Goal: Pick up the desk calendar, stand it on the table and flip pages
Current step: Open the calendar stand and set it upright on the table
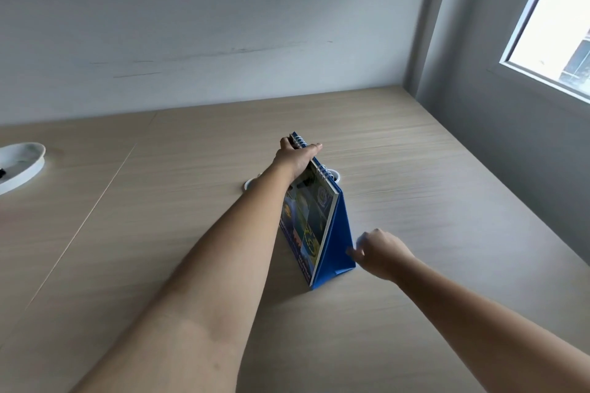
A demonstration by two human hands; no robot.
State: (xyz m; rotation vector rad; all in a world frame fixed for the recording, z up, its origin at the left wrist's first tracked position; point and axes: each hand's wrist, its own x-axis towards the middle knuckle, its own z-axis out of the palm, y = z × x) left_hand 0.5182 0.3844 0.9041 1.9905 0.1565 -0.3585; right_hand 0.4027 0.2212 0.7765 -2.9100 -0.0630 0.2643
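Observation:
The desk calendar [322, 226] stands as a blue tent on the wooden table [415, 169], with colourful printed pages on its left face and a white spiral binding along the top. My left hand [298, 155] grips the far end of the binding from above. My right hand [381, 252] is at the near right bottom corner of the blue stand, fingers curled and touching that corner; motion blur hides whether they pinch it.
A white cable grommet [250, 184] sits in the table just behind the calendar. A white dish [22, 166] lies at the far left. The wall runs along the back, and a window [555, 16] is on the right.

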